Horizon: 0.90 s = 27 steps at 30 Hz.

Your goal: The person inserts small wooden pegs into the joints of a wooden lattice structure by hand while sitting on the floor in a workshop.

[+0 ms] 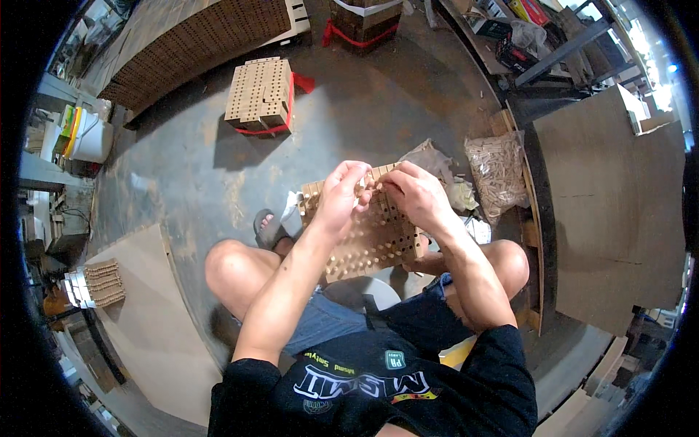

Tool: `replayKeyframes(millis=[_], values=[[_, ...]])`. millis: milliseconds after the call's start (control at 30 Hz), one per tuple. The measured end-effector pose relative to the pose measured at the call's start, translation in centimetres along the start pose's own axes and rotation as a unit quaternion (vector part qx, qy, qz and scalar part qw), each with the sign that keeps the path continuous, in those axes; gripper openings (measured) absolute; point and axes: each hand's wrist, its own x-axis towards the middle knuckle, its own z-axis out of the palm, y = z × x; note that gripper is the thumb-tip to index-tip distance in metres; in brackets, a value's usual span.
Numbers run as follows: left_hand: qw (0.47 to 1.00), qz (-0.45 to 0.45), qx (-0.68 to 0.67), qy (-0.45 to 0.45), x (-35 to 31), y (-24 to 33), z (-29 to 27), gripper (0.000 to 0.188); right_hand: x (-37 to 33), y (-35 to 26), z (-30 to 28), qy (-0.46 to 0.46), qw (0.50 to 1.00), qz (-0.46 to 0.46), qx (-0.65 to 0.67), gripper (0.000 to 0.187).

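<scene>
The left hand (344, 192) is closing its curled fingers on a few loose pegs (369, 185) above the far edge of a holed wooden board (384, 227), which is lying in front of the seated person, between the bent knees. The right hand (417, 193) is hovering over the far edge too, toward its right corner, its thumb and forefinger drawn in just beside the loose pegs; whether they are gripping one cannot be told. Standing pegs (368, 256) are lining the near edge of the board in uneven rows, some apparently leaning, while others are showing along the left edge. A clear bag of pegs (496, 175) is resting on the floor (175, 189), beyond the board's right edge, and a strapped holed block (260, 95) is sitting past its far left corner. In judgement, the crowded left grip is inviting a dropped peg, since several pieces are sharing one small hold. A peg entering at a slant could be jamming or splitting in its hole, and a low-hanging wrist could be knocking standing pegs askew. The hands are hiding part of the far edge, so a missed hole could be going unnoticed.
</scene>
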Motion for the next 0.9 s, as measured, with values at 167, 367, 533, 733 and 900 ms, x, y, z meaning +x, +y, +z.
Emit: replayKeyframes(millis=[167,367,533,733,900], values=[[1.000,0.005,-0.004,-0.002,0.0,-0.1,0.0,0.015,-0.6,0.4,0.3,-0.024,0.999,-0.032,0.005,0.015],[1.000,0.003,-0.001,-0.008,-0.3,0.2,-0.5,0.014,-0.5,0.1,0.5,-0.015,0.996,-0.060,-0.059,0.011],[1.000,0.004,0.006,0.002,-0.6,0.4,-0.3,0.014,-0.8,0.6,0.9,-0.027,0.994,-0.046,-0.098,0.008],[1.000,0.021,0.011,-0.021,-0.4,-0.1,-0.8,0.016,-0.9,1.7,2.4,-0.021,0.995,-0.011,-0.094,0.012],[0.999,0.021,0.029,-0.002,-0.8,-0.3,-0.6,0.016,-0.5,0.7,0.1,-0.085,0.993,0.070,-0.042,0.024]])
